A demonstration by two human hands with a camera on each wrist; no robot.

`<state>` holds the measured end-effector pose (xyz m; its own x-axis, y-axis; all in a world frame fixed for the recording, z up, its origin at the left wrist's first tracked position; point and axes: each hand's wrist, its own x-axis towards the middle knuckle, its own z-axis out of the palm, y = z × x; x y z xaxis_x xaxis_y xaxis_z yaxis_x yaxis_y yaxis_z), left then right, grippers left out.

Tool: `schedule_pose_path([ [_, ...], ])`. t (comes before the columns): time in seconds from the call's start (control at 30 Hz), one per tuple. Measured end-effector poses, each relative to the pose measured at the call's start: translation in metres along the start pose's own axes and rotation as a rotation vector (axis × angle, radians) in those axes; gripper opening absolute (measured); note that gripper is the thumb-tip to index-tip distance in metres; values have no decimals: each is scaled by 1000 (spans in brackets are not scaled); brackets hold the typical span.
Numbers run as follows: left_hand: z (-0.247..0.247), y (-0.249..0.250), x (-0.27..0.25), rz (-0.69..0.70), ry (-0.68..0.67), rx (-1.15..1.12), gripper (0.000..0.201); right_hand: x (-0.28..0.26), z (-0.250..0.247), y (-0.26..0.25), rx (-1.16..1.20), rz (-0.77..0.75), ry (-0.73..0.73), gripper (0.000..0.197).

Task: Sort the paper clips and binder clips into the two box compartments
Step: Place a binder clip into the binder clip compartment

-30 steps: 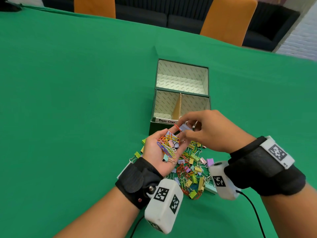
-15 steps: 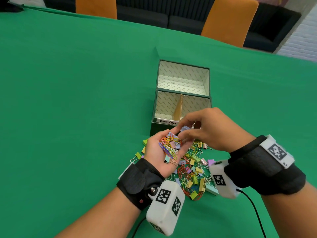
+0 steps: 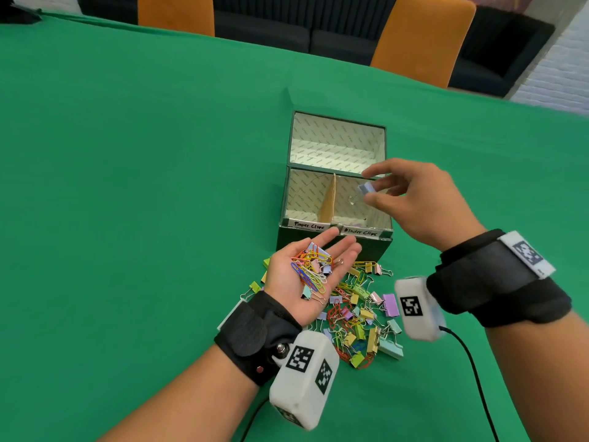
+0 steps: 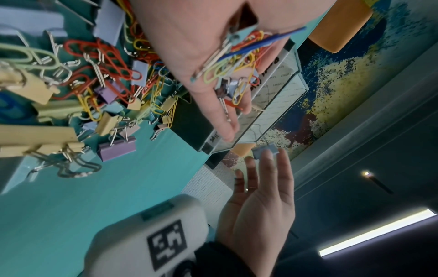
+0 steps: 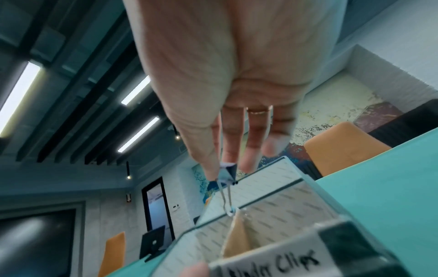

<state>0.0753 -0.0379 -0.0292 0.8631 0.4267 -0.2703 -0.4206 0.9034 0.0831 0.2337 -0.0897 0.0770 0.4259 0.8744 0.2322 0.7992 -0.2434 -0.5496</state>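
My left hand [image 3: 318, 260] lies palm up in front of the dark green box [image 3: 334, 229]. Its flat palm carries coloured paper clips [image 3: 310, 269] mixed with a few small binder clips. My right hand [image 3: 371, 186] hovers over the box's right compartment [image 3: 353, 208], labelled "Binder Clips". It pinches a light blue binder clip [image 3: 365, 188] between thumb and index fingertip, wire handles hanging down. In the right wrist view that clip [image 5: 227, 173] dangles above the cardboard divider [image 5: 237, 236]. The left compartment [image 3: 306, 199] is labelled "Paper Clips". A mixed pile of clips [image 3: 357, 317] lies on the green table below my hands.
The box's open lid [image 3: 338, 141] lies behind the compartments. Two orange chairs [image 3: 420, 39] stand past the table's far edge. A black cable [image 3: 471, 371] trails from my right wrist camera across the green cloth [image 3: 127, 186].
My right hand has left the left palm and moved forward and up over the binder-clip compartment, taking the blue binder clip along. The left hand has stayed put, palm up.
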Motion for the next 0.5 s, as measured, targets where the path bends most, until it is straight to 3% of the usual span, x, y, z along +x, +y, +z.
schedule_pose_path([
  [0.17, -1, 0, 0, 11, 5, 37, 38, -8, 10, 5, -200, 58, -132, 25],
  [0.3, -2, 1, 2, 36, 3, 74, 41, -16, 13, -13, -165, -6, -166, 7],
  [0.5, -5, 0, 1, 57, -33, 216, 45, -23, 36, -23, -300, -96, -342, 13],
])
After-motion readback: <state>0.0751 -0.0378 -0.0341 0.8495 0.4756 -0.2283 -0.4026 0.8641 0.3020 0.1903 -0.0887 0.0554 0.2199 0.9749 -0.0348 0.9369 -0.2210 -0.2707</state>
